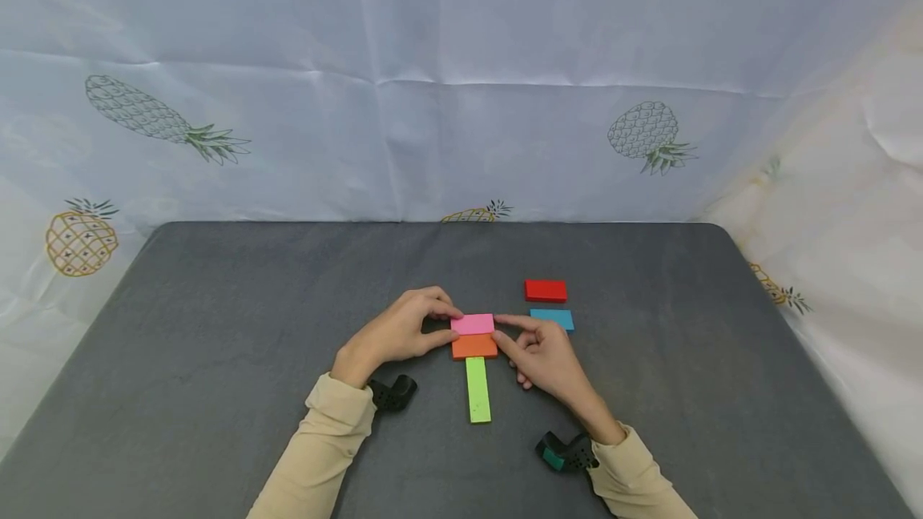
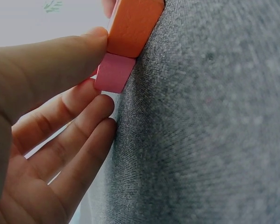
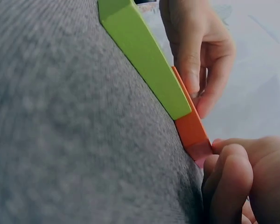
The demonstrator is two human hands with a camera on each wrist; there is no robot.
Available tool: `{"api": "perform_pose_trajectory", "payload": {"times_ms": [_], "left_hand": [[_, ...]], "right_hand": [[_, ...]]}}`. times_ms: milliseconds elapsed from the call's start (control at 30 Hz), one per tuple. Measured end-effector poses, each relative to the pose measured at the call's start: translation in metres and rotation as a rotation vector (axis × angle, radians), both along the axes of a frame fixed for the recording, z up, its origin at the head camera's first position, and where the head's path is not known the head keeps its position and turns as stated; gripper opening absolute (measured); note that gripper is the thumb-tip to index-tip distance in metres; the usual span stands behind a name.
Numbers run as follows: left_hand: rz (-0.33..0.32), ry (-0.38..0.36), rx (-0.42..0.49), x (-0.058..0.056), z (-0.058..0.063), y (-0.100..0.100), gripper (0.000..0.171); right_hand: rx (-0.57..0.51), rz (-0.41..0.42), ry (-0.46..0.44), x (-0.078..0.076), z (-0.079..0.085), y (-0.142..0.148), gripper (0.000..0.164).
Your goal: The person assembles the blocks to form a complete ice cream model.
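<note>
A pink block lies flush along the far side of an orange block on the dark table. From the orange block's near side a light green block runs lengthwise toward the person, like a stem. My left hand holds the pink block's left end, thumb at the seam with the orange block and index finger at the far corner. At the opposite end, my right hand has its thumb and index finger on the pink block, its other fingers curled under. The left wrist view shows the pink block against the orange one.
A blue block lies just beyond the right hand, with a red block farther back. Black wrist devices sit at both cuffs. Behind the grey table hangs a pineapple-print cloth.
</note>
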State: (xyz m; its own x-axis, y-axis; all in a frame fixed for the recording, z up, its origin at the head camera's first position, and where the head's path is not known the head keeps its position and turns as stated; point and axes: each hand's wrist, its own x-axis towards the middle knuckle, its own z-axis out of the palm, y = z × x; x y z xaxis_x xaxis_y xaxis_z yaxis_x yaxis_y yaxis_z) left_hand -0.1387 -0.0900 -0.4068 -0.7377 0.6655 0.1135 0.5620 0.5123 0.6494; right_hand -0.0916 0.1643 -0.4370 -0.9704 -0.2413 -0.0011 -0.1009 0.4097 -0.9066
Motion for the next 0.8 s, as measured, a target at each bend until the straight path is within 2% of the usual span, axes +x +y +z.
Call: {"api": "perform_pose_trajectory", "payload": {"times_ms": [400, 800], "left_hand": [[0.005, -0.014, 0.007, -0.0001, -0.0001, -0.0009, 0.027], [-0.008, -0.016, 0.027, -0.0013, -0.0014, -0.0008, 0.025]], "right_hand": [[0.042, 0.003, -0.001, -0.0031, -0.0015, -0.0047, 0.038], [0.025, -0.001, 0.004, -0.0021, -0.0007, -0.0037, 0.037]]}}
